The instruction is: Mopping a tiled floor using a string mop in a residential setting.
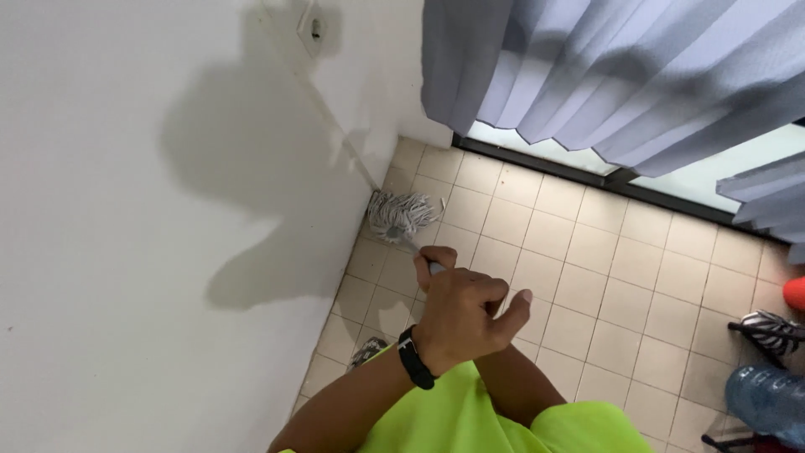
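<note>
A mop with a grey and white string head (402, 214) rests on the beige tiled floor (587, 285), pressed into the corner at the foot of the white wall. My left hand (461, 306), with a black band on its wrist, is closed around the mop's handle just above the head. Only a short bit of the handle (412, 246) shows. My right forearm (511, 386) runs up beneath the left hand, which hides my right hand. I wear a bright yellow-green shirt.
The white wall (126, 252) fills the left, with a socket (312, 29) high up. Grey curtains (604, 67) hang over a dark door track (587, 168). At right are a striped sandal (771, 327), a clear water bottle (767, 398) and an orange object (795, 294).
</note>
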